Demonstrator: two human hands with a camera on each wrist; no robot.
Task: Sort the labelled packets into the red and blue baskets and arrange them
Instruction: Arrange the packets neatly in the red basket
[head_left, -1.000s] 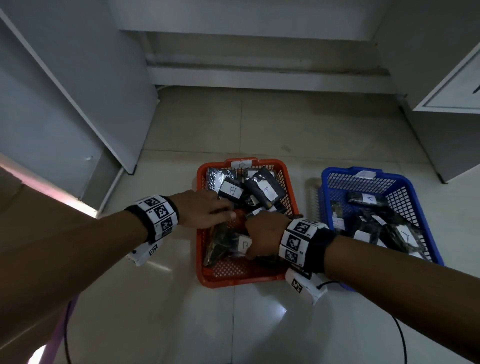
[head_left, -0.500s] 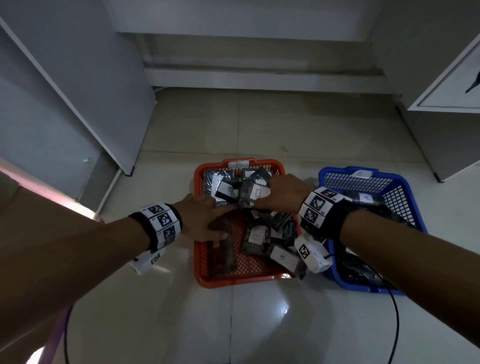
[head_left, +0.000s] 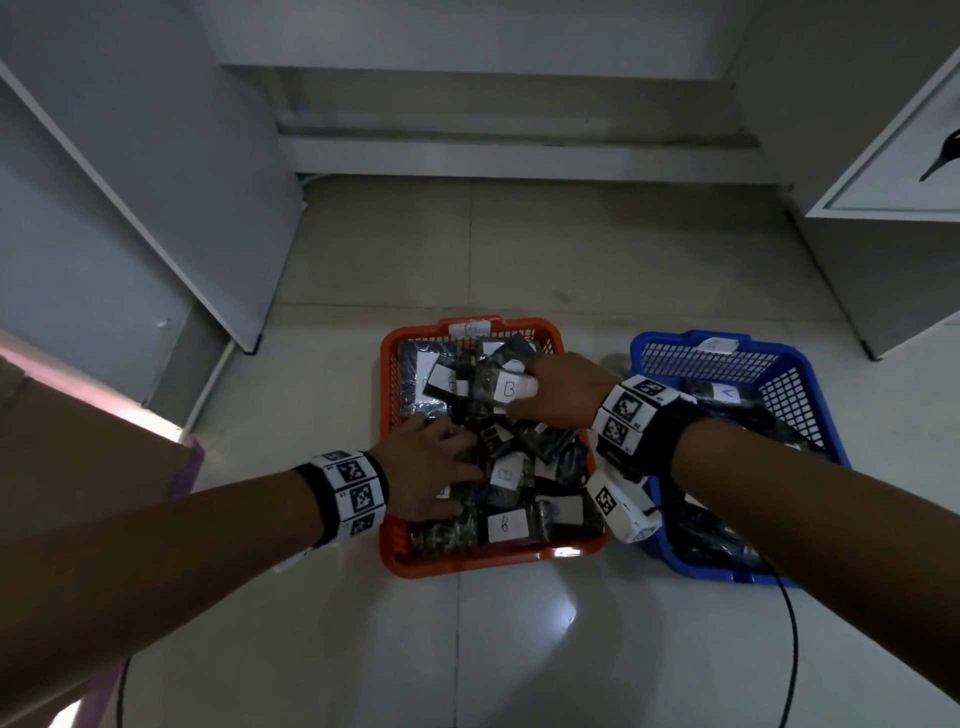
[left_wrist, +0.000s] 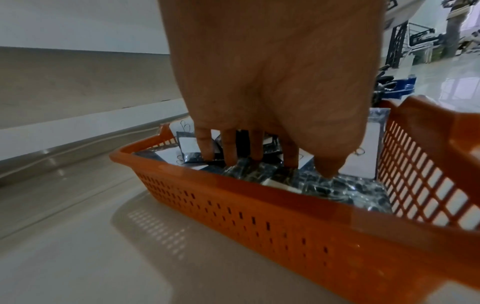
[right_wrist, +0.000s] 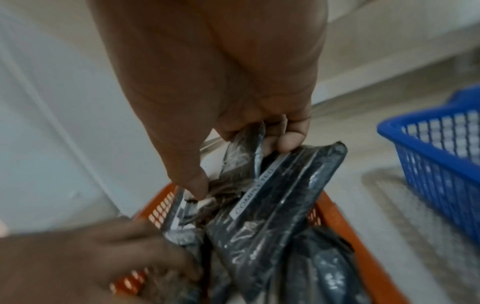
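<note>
Right wrist: right hand (right_wrist: 233, 127) pinches packet (right_wrist: 272, 205), strip apparently reads "COMPLETED".

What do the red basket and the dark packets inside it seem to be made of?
The red basket looks like moulded plastic, smooth and slightly glossy, with slotted walls and a rounded rim. The dark packets look like thin glossy plastic film: wrinkled, catching highlights, creasing where the right hand pinches them. Their white labels look like matte paper, handwritten B.
</note>
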